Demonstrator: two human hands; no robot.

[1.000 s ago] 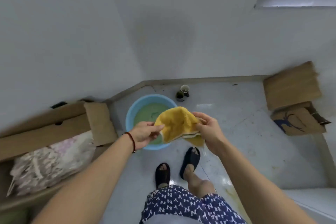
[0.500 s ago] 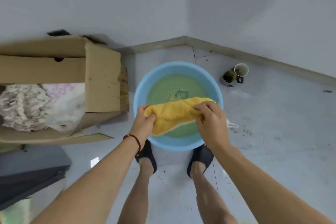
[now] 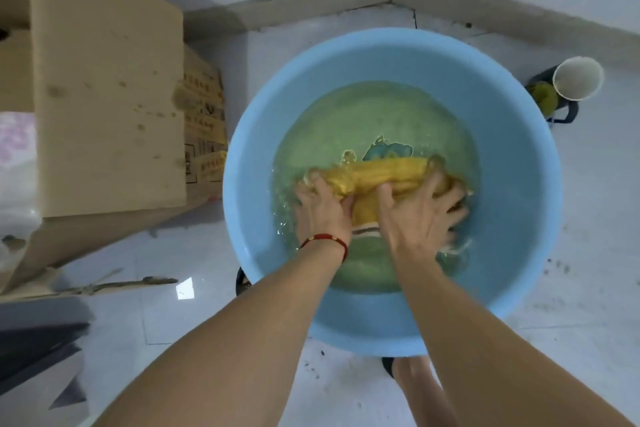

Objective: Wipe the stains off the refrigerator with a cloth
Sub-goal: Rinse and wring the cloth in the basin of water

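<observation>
A yellow cloth (image 3: 388, 172) lies bunched in greenish water inside a round blue basin (image 3: 512, 163) on the floor. My left hand (image 3: 322, 208), with a red string bracelet at the wrist, grips the cloth's left end under the water. My right hand (image 3: 420, 215) has its fingers spread and curled over the cloth's right part, pressing it down into the water. Water splashes around both hands. The refrigerator is not in view.
A large open cardboard box (image 3: 104, 87) stands left of the basin against the wall. A white cup (image 3: 577, 78) and a dark mug with something green sit right of the basin. My feet are under the basin's near rim. Grey skirting runs along the corner.
I have bent closer to the basin. The cloth, held above the water half a second ago, is now pushed down into it with both hands, and the water splashes.
</observation>
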